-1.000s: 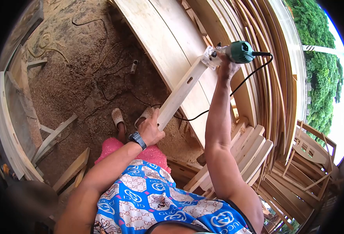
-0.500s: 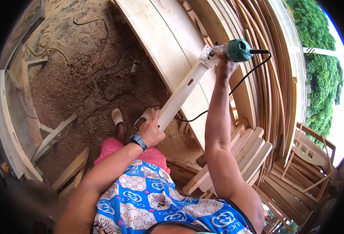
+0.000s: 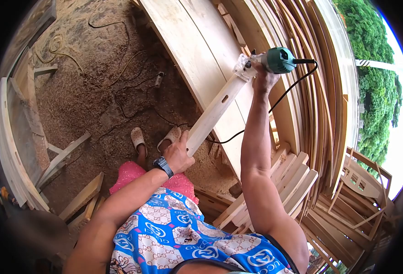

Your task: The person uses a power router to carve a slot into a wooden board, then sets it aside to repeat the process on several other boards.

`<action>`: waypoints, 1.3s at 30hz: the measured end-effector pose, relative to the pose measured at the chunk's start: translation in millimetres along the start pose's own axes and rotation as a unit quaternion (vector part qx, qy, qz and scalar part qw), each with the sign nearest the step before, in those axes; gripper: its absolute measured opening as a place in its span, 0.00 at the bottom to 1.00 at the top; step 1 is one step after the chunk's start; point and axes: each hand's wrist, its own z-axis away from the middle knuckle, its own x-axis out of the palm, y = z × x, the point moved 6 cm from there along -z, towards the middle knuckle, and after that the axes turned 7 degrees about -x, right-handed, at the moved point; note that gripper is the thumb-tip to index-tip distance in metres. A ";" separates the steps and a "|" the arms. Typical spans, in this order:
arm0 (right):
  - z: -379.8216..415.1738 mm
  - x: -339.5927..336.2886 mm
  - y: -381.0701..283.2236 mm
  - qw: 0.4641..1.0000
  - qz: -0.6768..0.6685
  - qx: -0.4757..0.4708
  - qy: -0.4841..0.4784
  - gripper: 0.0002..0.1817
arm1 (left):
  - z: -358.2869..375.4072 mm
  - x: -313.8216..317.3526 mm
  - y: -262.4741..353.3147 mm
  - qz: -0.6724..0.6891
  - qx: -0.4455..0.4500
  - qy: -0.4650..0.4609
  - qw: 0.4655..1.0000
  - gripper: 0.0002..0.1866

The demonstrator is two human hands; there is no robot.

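A pale wooden piece (image 3: 213, 111) with a slot cut in it slants from near my body up to the plank bench. My left hand (image 3: 179, 154), wearing a watch, is closed around its near end. At the far end, my right hand (image 3: 265, 78) grips a green trim router (image 3: 280, 60) by its lower body. The router's clear base (image 3: 243, 68) rests at that end of the wooden piece; its bit is hidden. A black cord (image 3: 296, 82) loops down from the router behind my right forearm.
Wide planks (image 3: 190, 50) form a bench under the far end. Long curved boards (image 3: 313, 73) are stacked to the right, with cut wooden pieces (image 3: 297, 180) below them. Shavings and cables (image 3: 127, 116) cover the ground near my feet. A framed wooden structure (image 3: 16, 146) stands left.
The wooden piece has shifted very slightly in view. Both hands keep their grips, and the router stays at the far end.
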 end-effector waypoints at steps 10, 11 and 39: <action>-5.6 4.0 0.8 0.999 0.036 -0.004 -0.034 0.30 | 1.1 -1.0 -0.3 0.000 -0.001 0.000 1.000 0.51; -5.7 4.3 0.9 0.999 0.035 0.003 -0.035 0.30 | 0.9 -1.0 -0.4 0.000 -0.001 0.001 1.000 0.51; -10.8 8.3 0.5 0.994 0.043 0.020 -0.099 0.32 | 2.7 0.7 -6.3 0.033 -0.012 0.018 0.999 0.51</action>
